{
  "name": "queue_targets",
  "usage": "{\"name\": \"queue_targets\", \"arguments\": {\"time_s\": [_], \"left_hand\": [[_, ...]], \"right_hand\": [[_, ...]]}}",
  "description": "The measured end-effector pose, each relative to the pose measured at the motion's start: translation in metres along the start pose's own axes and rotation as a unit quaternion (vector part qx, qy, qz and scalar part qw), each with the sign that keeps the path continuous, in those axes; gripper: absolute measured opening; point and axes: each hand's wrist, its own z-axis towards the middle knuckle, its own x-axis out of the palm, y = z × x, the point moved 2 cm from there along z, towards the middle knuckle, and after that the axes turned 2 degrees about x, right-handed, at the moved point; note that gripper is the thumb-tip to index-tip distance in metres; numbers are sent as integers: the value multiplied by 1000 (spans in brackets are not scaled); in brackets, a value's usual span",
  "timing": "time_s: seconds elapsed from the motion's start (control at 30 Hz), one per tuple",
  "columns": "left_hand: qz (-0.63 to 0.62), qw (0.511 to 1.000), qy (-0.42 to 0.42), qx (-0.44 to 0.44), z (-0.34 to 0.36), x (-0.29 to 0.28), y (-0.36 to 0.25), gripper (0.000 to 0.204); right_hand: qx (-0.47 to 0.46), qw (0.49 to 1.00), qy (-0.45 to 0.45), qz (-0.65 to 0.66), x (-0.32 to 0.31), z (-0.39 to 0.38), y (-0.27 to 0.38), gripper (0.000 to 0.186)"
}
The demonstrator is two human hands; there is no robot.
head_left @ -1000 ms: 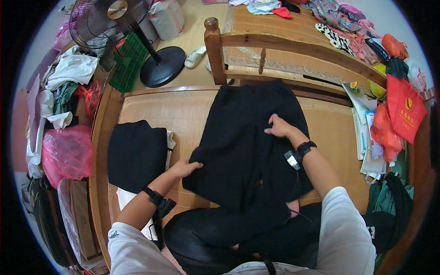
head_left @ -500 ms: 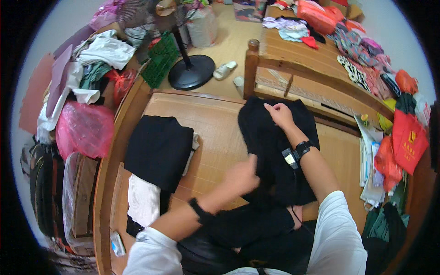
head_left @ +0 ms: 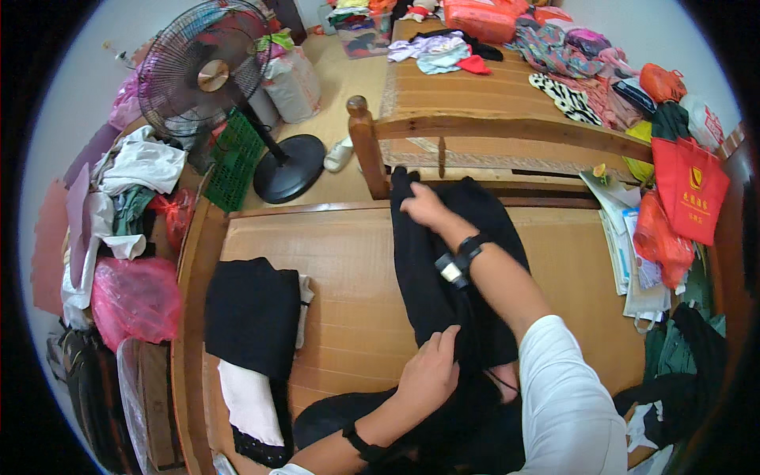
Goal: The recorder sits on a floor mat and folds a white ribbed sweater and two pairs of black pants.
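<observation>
A black garment (head_left: 499,245) lies in front of me on the wooden bed, its left side doubled over into a long narrow strip. At its far left corner my right hand (head_left: 427,207) pinches the cloth. My left hand (head_left: 427,370) is at the nearer end of that strip, fingers together on the fabric; the cloth under them is partly hidden. To the left rests a pile of folded clothes: a black piece (head_left: 253,309) on top, with a white knit piece (head_left: 249,396) showing below it.
A standing fan (head_left: 212,75) and a green plastic crate (head_left: 235,161) are beyond the bed's far left corner. A wooden rail (head_left: 507,127) crosses at the far side, with heaped clothes behind it. Red bags (head_left: 689,190) and papers (head_left: 621,229) line the right edge.
The garment's left side has been turned inward into a strip. My right hand has shifted to its far left corner, and my left hand has come down onto the near part. The view has tilted up.
</observation>
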Motion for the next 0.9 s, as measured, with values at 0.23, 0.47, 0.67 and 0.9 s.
{"name": "queue_targets", "arguments": {"time_s": [0.23, 0.47, 0.67, 0.9], "left_hand": [[-196, 969, -63, 134, 38, 57, -63, 50], [-180, 969, -118, 123, 62, 95, -97, 23], [-97, 926, 266, 251, 79, 128, -69, 21], [-172, 927, -187, -276, 178, 66, 151, 80]], "right_hand": [[146, 981, -16, 123, -167, -47, -123, 45], [443, 871, 207, 44, -211, -185, -145, 60], [352, 899, 256, 54, -220, -210, -176, 38], [252, 943, 92, 197, -179, -152, -161, 72]]}}
